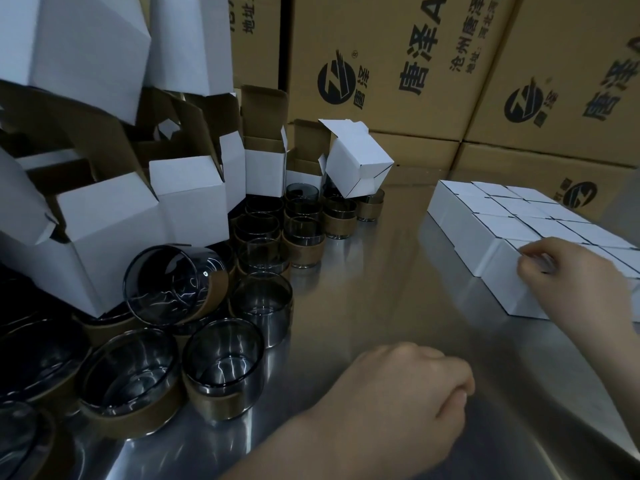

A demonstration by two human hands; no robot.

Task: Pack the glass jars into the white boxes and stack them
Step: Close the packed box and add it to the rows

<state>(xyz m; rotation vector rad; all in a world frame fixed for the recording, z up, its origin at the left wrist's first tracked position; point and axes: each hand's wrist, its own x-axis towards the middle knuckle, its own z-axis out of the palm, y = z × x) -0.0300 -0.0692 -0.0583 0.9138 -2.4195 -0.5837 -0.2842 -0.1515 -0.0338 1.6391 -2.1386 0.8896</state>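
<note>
left hand (pixel 398 400) fisted, empty, near jars (pixel 221 372) under open boxes (pixel 187 195); right hand (pixel 571 271) seemingly pinches closed box (pixel 509 292).

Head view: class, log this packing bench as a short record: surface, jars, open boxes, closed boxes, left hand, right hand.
surface: metal table
glass jars: clustered at left; one tipped jar leans on others
open boxes: piled at left, behind the jars
closed boxes: flat grid at right
left hand: curled, empty, above the table
right hand: fingertips pinch the nearest closed box
</note>
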